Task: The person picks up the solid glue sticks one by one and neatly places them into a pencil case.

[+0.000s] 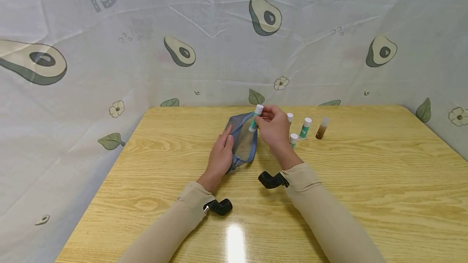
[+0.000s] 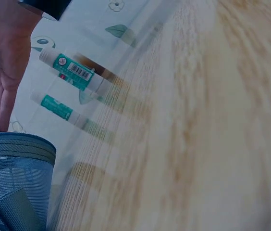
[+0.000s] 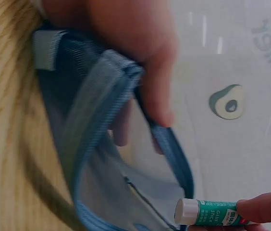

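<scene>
My left hand [image 1: 220, 155] grips the side of a blue mesh zip pouch [image 1: 252, 151], whose mouth gapes toward the right. In the right wrist view the thumb of that hand lies over the pouch's rim [image 3: 176, 154]. A green glue stick [image 1: 254, 123] with white ends is pinched between the thumb and fingers of my right hand [image 1: 274, 129]. It stands tilted at the pouch's opening. The right wrist view shows the glue stick [image 3: 212, 212] with one white end against the rim.
Right of my right hand stand more green glue sticks [image 1: 305, 129], one partly behind the hand and another [image 1: 293, 139] by the wrist. A brown tube with a pale, translucent top [image 1: 322, 129] stands beyond them. A printed cloth [image 1: 226, 60] hangs behind the wooden table [image 1: 164, 145].
</scene>
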`<action>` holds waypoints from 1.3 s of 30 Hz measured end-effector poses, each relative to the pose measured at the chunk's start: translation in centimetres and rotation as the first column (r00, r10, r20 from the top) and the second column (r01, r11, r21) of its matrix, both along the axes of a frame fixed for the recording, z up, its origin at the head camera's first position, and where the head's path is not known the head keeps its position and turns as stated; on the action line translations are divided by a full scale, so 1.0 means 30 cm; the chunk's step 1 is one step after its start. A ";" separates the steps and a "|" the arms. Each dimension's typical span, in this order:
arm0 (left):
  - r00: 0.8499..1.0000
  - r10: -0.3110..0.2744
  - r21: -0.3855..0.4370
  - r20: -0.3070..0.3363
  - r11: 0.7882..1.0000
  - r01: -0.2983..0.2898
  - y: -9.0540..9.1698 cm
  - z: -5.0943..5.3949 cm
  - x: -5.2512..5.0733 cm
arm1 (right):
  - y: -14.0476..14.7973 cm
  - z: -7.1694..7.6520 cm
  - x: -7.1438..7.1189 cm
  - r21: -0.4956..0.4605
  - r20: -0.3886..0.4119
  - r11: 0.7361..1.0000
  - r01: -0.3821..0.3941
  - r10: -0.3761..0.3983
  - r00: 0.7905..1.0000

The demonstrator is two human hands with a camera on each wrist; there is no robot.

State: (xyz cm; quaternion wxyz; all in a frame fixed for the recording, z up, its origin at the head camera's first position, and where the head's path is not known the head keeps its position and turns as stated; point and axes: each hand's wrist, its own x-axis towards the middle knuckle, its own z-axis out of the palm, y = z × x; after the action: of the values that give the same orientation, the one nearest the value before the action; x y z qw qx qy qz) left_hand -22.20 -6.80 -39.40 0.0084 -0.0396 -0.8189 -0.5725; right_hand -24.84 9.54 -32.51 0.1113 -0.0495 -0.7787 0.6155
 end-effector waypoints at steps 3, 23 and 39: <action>1.000 0.004 0.003 -0.004 1.000 -0.004 0.002 0.006 0.004 | -0.011 -0.020 -0.003 0.048 0.035 0.999 0.003 -0.005 0.999; 1.000 -0.001 -0.016 0.004 1.000 0.001 0.000 0.011 0.013 | -0.021 -0.102 -0.032 0.078 0.213 0.997 0.027 -0.043 0.976; 1.000 -0.002 -0.017 -0.006 1.000 0.002 0.000 0.014 0.010 | -0.016 -0.127 -0.047 0.081 0.262 0.996 0.030 -0.051 0.964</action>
State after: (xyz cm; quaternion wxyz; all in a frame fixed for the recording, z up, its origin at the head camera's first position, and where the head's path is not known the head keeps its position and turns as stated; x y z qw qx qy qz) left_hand -21.88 -6.81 -38.99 0.0099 -0.0425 -0.8237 -0.5653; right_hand -26.25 9.08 -36.31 0.0212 -0.1425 -0.8084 0.5707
